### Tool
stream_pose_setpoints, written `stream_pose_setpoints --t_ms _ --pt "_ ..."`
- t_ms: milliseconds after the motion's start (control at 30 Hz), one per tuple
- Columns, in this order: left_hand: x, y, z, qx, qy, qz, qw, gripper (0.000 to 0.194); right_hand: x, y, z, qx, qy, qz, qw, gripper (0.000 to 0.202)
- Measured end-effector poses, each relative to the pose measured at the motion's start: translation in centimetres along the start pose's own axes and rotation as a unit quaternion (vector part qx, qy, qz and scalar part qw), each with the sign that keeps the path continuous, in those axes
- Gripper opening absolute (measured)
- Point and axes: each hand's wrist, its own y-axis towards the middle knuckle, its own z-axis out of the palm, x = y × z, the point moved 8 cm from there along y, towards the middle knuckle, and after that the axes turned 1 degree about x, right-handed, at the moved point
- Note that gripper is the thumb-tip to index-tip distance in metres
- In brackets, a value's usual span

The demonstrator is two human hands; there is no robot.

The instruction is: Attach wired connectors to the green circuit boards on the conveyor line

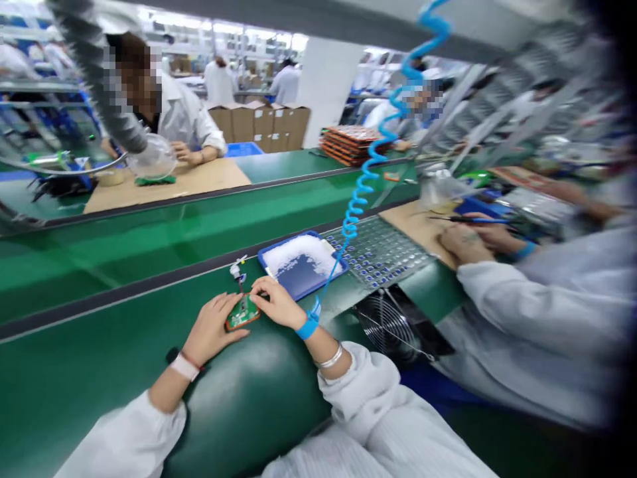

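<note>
Head view: small green board (242,313) on the worktop (114,378), right between the two hands, with thin wires (241,285) running off its top toward a white plug (235,271). Left hand (212,330) is loosely open, fingers along the board's left side, thumb spread out below it. Right hand (277,304) has thumb and fingers drawn close together at the upper right corner; can't tell if they're actually pinching anything. Blue tray (304,287) of white bits sits just beyond. My guess: the board's light and stiff, kinda fragile on top, so I'd grip it by the orange edges and not tug those floppy wires.
</note>
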Motion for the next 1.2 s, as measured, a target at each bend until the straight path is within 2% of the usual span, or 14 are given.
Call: stream_pose_setpoints --t_ms 67,167,233,300,400,467,533,633,667,733,867,967,1067,1200 --pt "0.6 0.3 -0.2 0.025 -0.019 -0.022 0.999 0.068 1.4 -1.5 -2.4 -0.034 0.032 0.006 0.999 0.006" --pt "2.8 1.9 -1.6 0.023 -0.178 -0.117 0.977 0.073 3.8 -4.8 -6.1 -0.077 0.058 0.012 0.995 0.011" --pt "4.7 3.5 -3.5 -0.032 -0.312 -0.172 0.934 0.073 5.1 -7.1 -8.4 -0.099 0.049 0.024 0.994 0.014" --pt "6.8 5.3 -6.4 -0.138 -0.37 -0.19 0.899 0.073 6.1 -9.4 -10.8 -0.122 0.026 0.043 0.991 0.016" --pt "9.8 6.8 -11.3 -0.308 -0.281 -0.184 0.89 0.08 6.9 -12.3 -14.8 -0.172 -0.016 0.069 0.983 0.02" --pt "11.8 7.2 -13.0 -0.352 -0.157 -0.194 0.902 0.083 7.0 -14.1 -17.7 -0.229 -0.054 0.082 0.968 0.023" --pt "14.0 7.7 -13.2 -0.322 -0.03 -0.207 0.923 0.082 6.9 -15.7 -20.3 -0.288 -0.09 0.093 0.949 0.026" --pt "17.4 8.1 -11.5 -0.205 0.107 -0.2 0.952 0.078 6.2 -17.1 -22.4 -0.331 -0.133 0.11 0.928 0.03" --pt "18.4 7.8 -11.1 -0.195 0.143 -0.207 0.948 0.075 6.0 -17.3 -22.5 -0.33 -0.147 0.115 0.925 0.031" --pt "19.1 7.1 -11.2 -0.226 0.194 -0.203 0.933 0.064 5.8 -17.2 -22.4 -0.314 -0.175 0.13 0.924 0.033" --pt "16.9 6.5 -10.9 -0.279 0.197 -0.153 0.927 0.05 5.9 -15.7 -22.7 -0.262 -0.216 0.143 0.93 0.036" --pt "13.0 7.0 -9.9 -0.272 0.155 -0.089 0.946 0.047 5.5 -13.9 -24.9 -0.239 -0.226 0.123 0.936 0.039" --pt "7.3 7.6 -8.5 -0.273 0.118 -0.011 0.955 0.041 3.0 -12.8 -28.3 -0.266 -0.212 0.124 0.932 0.046" --pt "-2.2 8.4 -5.5 -0.223 0.065 0.097 0.968 0.036 -3.7 -14.3 -30.7 -0.321 -0.102 0.171 0.926 0.055"
